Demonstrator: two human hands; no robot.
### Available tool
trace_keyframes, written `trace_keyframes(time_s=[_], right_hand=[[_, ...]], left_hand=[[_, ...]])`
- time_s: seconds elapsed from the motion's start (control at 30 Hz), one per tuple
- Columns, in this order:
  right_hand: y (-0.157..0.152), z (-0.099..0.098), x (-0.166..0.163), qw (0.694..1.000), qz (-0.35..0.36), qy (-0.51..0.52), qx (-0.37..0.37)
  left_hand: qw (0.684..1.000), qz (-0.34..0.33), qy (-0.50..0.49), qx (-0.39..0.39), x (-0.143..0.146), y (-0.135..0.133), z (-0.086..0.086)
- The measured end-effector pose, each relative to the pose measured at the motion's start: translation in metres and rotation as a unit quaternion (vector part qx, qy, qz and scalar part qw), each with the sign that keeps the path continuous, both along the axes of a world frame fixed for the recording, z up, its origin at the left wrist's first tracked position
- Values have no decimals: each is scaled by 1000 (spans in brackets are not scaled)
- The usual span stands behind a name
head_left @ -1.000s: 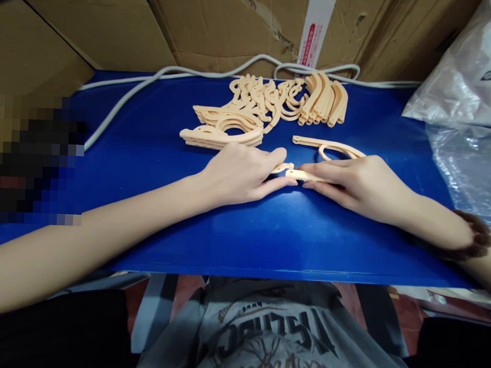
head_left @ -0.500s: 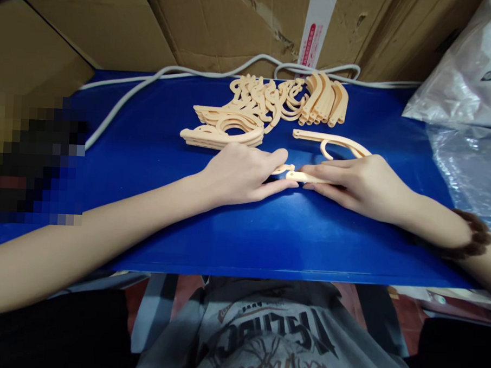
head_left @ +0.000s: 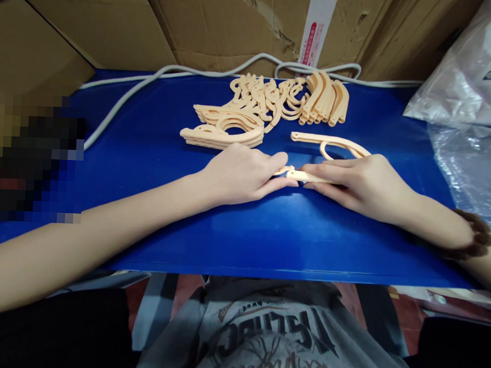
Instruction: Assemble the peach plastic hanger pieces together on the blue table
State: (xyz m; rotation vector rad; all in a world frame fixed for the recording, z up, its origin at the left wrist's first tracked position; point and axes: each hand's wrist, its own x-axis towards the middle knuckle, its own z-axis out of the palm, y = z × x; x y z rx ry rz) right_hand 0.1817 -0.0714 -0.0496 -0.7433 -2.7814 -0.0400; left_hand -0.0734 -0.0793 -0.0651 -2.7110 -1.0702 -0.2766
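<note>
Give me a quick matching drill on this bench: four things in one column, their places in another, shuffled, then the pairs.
Things:
1. white cable
2. stack of peach hanger arms
3. single curved hanger piece
4. clear plastic bag

Places:
A. just beyond the right hand
B. at the right end of the blue board
C. along the board's far edge, running down its left side
D. just beyond the left hand

Pairs: 1-C, 2-D, 3-A, 4-B

Both hands press small peach parts together between their fingertips.
</note>
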Motion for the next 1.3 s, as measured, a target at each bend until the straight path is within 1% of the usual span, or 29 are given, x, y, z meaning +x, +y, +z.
trace_keyframes(time_s=[0.07,0.17,0.3,0.47,0.6,0.73,0.9,1.13,1.3], right_hand=[[0,-1,0,1000,-5,3,-8],[0,-2,0,1000,6,17,-23],[0,-1,-1,999,14,31,-19],[0,0,-2,1000,16,15,-19],[0,0,-2,1000,-1,-3,-29],[-1,2,-3,999,5,-7,-31],[-1,2,-3,1000,16,-3,-22],[0,-2,0,1000,6,-1,-2],[1,-1,1,1000,21,1,16]], left_hand=[[1000,2,9,-3,0,0,0],[1000,0,18,3,1,-1,0],[1000,-16,9,15,0,-2,-1],[1000,-21,-7,11,0,-2,-2],[1000,-16,0,9,1,-2,-1],[1000,-6,6,13,1,-2,-1],[1000,-5,5,14,1,-2,-1],[1000,-3,15,3,2,-2,1],[1000,-2,17,1,2,-2,0]])
